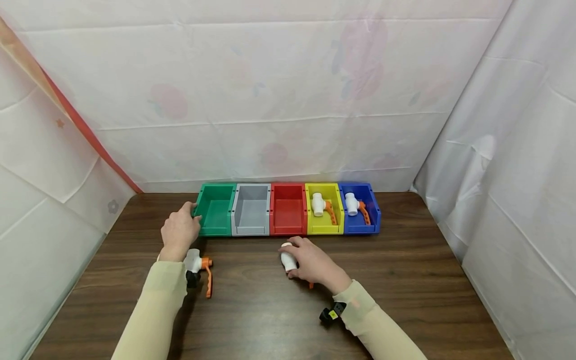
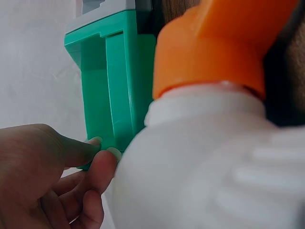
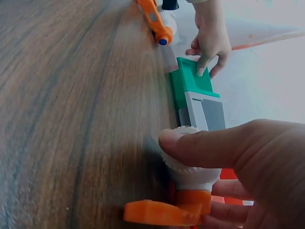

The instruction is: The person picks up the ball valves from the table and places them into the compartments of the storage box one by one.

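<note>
My left hand (image 1: 181, 231) pinches the left side wall of the green bin (image 1: 216, 212) between thumb and fingers; the left wrist view shows the fingertips at that edge. Close by that wrist, a white ball valve (image 1: 193, 261) with an orange lever lies on the table. My right hand (image 1: 312, 261) grips another white ball valve (image 1: 288, 260) in front of the red bin (image 1: 289, 207). Its orange lever (image 3: 159, 213) sticks out below the thumb in the right wrist view, and the palm hides part of the body.
Joined in a row with the green bin are a grey bin (image 1: 251, 231), the red one, a yellow bin (image 1: 325, 230) and a blue bin (image 1: 362, 229). The yellow and blue bins each hold a ball valve. Behind the wooden table (image 1: 252, 320) hangs a white curtain (image 1: 288, 90).
</note>
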Demonstrator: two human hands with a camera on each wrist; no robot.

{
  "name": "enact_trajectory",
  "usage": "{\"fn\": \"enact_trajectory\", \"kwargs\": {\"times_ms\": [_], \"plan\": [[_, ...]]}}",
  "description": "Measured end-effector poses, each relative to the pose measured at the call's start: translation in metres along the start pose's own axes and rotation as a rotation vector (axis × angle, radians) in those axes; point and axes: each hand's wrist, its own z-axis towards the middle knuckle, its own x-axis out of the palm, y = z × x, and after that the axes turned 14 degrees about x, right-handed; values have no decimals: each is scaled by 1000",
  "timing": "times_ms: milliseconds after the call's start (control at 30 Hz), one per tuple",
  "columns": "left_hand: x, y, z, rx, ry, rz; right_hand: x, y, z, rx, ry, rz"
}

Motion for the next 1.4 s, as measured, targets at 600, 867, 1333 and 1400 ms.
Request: {"fn": "enact_trajectory", "kwargs": {"times_ms": [600,867,1333,1400], "plan": [[3,0,0,11,-17,-1,-1,-1,-2,-23,-39,-27],[3,0,0,0,-4,-3,-1,-3,-1,-49,-89,15],[3,2,0,5,-3,-2,-10,2,6,-62,-196,103],[3,2,0,5,-4,-1,-10,3,9,-76,-235,92]]}}
